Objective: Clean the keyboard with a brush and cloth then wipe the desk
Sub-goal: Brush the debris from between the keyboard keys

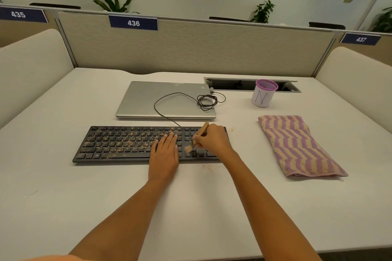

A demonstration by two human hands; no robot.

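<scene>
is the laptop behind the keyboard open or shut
Shut. The laptop lies flat with its lid down; no screen or keys show, and a dark cable rests coiled on top.

A closed silver laptop [146,97] lies flat, a dark cable [206,102] looped and coiled on its lid — to its right, a purple mesh cup [264,96] wrapped in white paper stands just in front of an open cable hatch [231,85]. Behind, a beige partition [201,48] carries blue signs — 435 [18,14], 436 [133,23], 437 [360,39] — with leafy plants [114,0] beyond.
</scene>
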